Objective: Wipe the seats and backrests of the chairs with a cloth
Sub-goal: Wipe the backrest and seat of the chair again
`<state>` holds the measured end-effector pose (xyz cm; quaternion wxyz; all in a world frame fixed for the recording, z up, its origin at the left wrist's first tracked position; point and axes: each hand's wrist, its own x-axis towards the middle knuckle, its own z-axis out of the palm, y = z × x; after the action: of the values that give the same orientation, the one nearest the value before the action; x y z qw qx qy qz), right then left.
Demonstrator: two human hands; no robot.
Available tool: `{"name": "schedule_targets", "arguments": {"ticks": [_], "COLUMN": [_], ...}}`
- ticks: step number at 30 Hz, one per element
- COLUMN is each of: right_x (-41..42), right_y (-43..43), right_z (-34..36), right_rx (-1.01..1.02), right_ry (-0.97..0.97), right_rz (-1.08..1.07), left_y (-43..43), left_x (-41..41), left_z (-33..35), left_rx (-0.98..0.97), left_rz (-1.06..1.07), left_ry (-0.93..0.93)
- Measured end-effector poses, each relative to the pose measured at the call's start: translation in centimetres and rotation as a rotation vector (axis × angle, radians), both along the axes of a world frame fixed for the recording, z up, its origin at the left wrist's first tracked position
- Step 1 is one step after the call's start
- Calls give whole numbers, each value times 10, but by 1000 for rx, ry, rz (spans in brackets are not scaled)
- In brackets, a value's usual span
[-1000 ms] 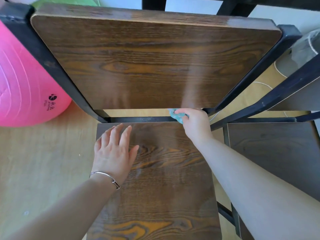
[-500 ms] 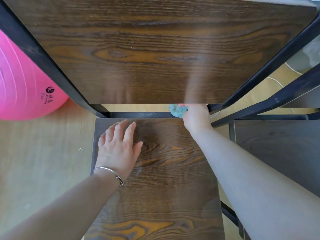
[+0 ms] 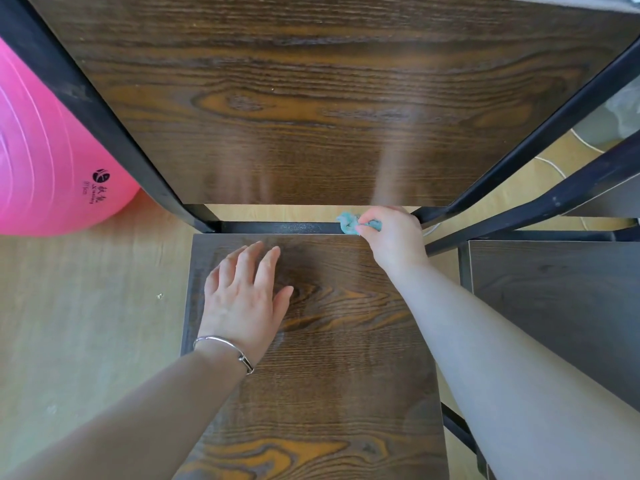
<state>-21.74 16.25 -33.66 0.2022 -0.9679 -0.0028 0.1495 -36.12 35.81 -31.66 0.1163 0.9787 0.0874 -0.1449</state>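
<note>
A dark wood-grain chair fills the view: its seat point(image 3: 339, 358) below, its backrest point(image 3: 294, 98) above, both in a black metal frame. My right hand point(image 3: 393, 237) grips a small crumpled teal cloth point(image 3: 349, 223) against the black rear crossbar point(image 3: 277, 227), at the seat's back right, just under the backrest's lower edge. My left hand point(image 3: 244, 299) rests flat on the seat's left part, fingers straight, a silver bracelet on the wrist.
A second dark chair's seat point(image 3: 561, 306) stands close on the right, its black frame bars point(image 3: 540, 202) crossing beside my right hand. A big pink exercise ball point(image 3: 45, 168) sits on the light wooden floor point(image 3: 86, 323) at the left, touching the chair's frame.
My head has come closer and lower, so the backrest's top edge has left the view. The right hand with the cloth has stayed at the rear crossbar; the left hand has hardly shifted.
</note>
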Motion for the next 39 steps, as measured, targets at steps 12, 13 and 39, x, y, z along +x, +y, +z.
{"name": "schedule_targets", "arguments": {"ticks": [12,13,39], "right_x": [27,25,-15], "right_y": [18,21,152], "right_z": [0,3,5], "right_rx": [11,67,197], "right_ry": [316,335,245], "right_rz": [-148,-149,271], "left_y": [15,16,75], "left_x": [-5,-6,-44], "left_z": [-3,-3,-2], "left_rx": [-15,-14,50], "left_rz": [51,56,185], "left_ry": [-55,-67,-171]}}
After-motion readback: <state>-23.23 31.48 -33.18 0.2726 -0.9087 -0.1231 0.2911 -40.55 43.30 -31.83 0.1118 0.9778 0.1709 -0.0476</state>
